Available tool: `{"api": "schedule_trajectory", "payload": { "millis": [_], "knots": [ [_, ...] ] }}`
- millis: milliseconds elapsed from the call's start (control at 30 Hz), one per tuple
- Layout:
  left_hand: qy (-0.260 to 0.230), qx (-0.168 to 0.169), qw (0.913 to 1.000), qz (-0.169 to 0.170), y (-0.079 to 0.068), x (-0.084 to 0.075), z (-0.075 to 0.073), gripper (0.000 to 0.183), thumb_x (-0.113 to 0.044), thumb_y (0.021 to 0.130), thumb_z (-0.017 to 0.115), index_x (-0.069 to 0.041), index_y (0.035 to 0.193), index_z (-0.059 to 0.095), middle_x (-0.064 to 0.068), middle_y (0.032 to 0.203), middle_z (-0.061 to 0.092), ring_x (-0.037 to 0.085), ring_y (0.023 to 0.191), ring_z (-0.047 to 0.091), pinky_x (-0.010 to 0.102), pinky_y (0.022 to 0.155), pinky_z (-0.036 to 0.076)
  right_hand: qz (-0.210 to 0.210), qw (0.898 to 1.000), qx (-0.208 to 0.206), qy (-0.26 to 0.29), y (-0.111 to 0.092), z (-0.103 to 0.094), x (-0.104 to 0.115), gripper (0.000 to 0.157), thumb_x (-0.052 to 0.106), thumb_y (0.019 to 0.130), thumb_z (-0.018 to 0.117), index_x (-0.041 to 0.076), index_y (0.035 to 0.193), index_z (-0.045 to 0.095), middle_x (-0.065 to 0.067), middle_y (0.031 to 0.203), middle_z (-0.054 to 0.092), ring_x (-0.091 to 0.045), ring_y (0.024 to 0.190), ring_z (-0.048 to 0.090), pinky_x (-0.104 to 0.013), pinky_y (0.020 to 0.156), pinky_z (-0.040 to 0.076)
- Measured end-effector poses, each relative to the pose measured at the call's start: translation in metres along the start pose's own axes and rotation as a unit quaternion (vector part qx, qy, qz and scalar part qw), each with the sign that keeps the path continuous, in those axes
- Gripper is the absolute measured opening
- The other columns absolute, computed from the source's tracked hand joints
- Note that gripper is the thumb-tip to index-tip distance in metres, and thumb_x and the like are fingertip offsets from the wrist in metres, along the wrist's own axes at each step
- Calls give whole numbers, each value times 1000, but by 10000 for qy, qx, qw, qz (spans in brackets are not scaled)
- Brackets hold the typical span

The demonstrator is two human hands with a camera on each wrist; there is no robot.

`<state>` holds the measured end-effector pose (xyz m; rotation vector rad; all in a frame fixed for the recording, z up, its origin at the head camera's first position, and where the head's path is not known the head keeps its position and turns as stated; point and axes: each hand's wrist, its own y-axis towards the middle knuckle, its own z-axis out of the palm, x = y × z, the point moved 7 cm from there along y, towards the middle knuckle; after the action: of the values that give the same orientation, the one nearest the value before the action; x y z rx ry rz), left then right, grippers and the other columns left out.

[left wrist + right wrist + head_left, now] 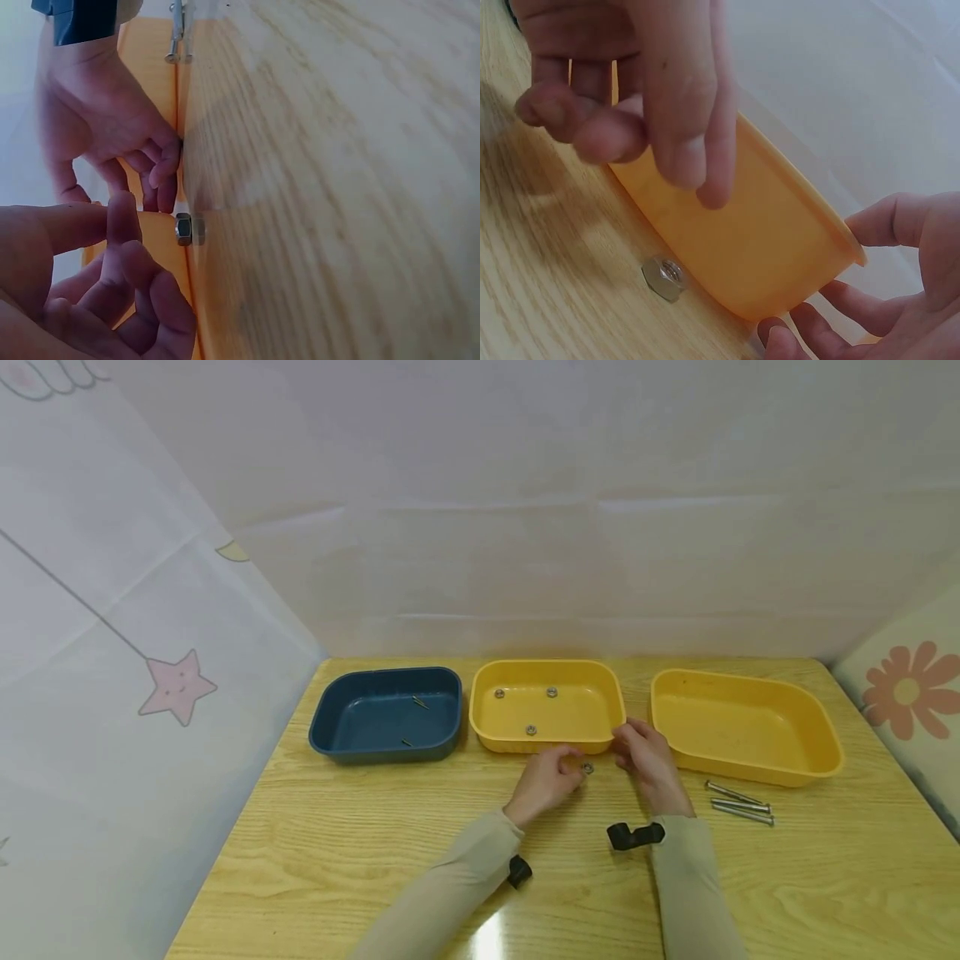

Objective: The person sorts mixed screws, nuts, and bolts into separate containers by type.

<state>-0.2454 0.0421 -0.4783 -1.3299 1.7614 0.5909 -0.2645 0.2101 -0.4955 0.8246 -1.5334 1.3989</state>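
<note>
A hex nut (588, 768) lies on the table just in front of the middle yellow tray (486, 745). Beside it, my left hand (546, 783) hovers with loosely bent fingers; nothing shows between thumb and forefinger in the left wrist view. My right hand (647, 760) grips the tray's front right corner. The right wrist view shows that thumb on the rim (847, 232) and the fingers under the corner. Inside this tray sit three more nuts: one at back left (499, 693), one at back right (552, 692) and one near the front (531, 729).
To the left stands a dark blue tray (386, 752) holding two small brass-coloured screws (419, 702). Another yellow tray (750, 770) is at the right, with several long bolts (741, 810) on the table before it. A fabric backdrop (480, 568) rises behind the table.
</note>
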Motion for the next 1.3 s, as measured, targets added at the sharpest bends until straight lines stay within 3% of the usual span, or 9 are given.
{"api": "schedule_trajectory", "payload": {
  "millis": [333,867,1300],
  "knots": [
    [4,253,9994,-253,4,2,13,30,-12,89,63,-10,118,65,5,65,69,6,46,51,19,45,35,59,9999,42,-77,-1,1,-1,57,19,94,51,6,147,36,-9,128,54,-5,91,60,-23,76,49],
    [855,447,9948,-337,10,-1,18,44,-10,83,63,-12,127,62,1,58,68,6,43,46,19,45,34,54,9999,59,-106,-2,1,-1,57,20,94,51,6,147,36,-12,132,52,-5,90,60,-24,79,49],
    [1261,571,9885,-617,11,5,19,15,-15,86,68,-18,100,66,-5,54,65,7,51,55,21,51,38,44,9999,27,-96,0,0,-2,57,19,94,51,5,147,35,-10,129,51,-3,88,59,-24,79,49]
  ]
}}
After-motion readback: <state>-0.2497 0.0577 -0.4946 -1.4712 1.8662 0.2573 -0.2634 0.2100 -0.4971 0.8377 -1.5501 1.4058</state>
